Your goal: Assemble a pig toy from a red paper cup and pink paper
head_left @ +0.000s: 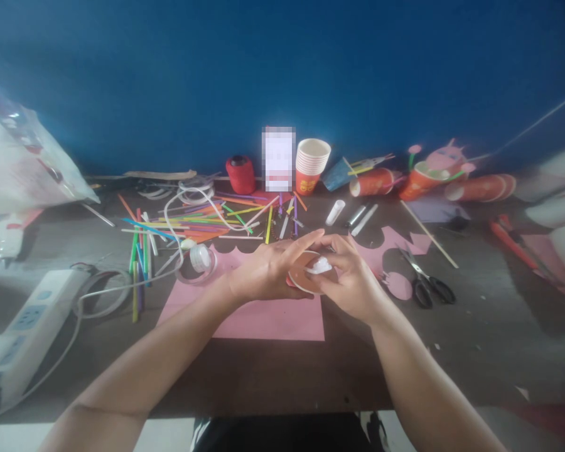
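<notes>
Head view: the left hand (269,271) curls round a paper cup (302,277), holding it above the near part of the table (263,383), just over a pink sheet (273,321). The cup's round end is tipped toward the wearer, probably to keep it in sight; whether that is mouth or base I cannot tell. The right hand (358,284) appears to pinch a small white piece (318,266) between thumb and fingers, against that end, while the left seems to steady the cup. Scissors (420,274) lie near the right forearm, beside pink scraps (375,256), handles within easy reach. Coloured sticks (195,221) spread loosely to the far left. Beyond the hands stands a stack of cups (312,168), nested perhaps to save room, with a red spool (241,177) left of it.
</notes>
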A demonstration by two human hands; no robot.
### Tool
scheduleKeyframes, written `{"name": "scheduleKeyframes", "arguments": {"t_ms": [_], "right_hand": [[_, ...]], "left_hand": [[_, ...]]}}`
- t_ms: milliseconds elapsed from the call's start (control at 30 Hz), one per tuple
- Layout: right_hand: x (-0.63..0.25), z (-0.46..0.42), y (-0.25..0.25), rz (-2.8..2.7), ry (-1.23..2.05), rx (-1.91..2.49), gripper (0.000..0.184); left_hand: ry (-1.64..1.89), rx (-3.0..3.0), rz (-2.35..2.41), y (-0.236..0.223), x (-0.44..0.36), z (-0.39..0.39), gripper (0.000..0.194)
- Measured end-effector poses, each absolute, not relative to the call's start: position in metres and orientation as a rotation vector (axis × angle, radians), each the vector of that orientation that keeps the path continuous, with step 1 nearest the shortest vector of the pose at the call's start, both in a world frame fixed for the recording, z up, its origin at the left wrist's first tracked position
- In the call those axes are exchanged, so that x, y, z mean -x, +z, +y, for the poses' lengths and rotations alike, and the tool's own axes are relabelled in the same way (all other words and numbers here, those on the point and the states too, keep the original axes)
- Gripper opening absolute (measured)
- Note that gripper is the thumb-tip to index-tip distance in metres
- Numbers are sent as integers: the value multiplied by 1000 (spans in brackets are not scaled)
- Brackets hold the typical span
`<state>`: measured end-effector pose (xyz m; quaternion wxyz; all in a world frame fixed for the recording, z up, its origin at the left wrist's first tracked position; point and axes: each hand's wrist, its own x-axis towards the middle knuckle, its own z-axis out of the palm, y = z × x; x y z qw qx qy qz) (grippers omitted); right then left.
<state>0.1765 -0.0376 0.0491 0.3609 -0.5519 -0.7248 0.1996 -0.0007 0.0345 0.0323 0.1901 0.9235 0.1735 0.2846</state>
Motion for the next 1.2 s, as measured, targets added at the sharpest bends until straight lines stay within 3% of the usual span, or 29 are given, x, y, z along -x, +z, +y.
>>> {"name": "scheduleKeyframes", "arguments": {"t_ms": [600,733,900,1067,1200], "right_hand": [[-166,-39,51,-1995,208,1585,11],[-169,-35,47,-1824,397,1523,11],[-181,-30,44,-1481,774,1329,31],[-184,-27,43,-1362,1047,1110,28],[-179,-29,49,-1447,1064,1087,19]], "left_hand": [[701,-2587,547,38,-1,32,97],[645,-2459,638,39,1,36,102],[654,-2122,579,41,6,46,107],[567,-2088,413,44,7,48,113],[462,-2139,403,42,9,44,120]]}}
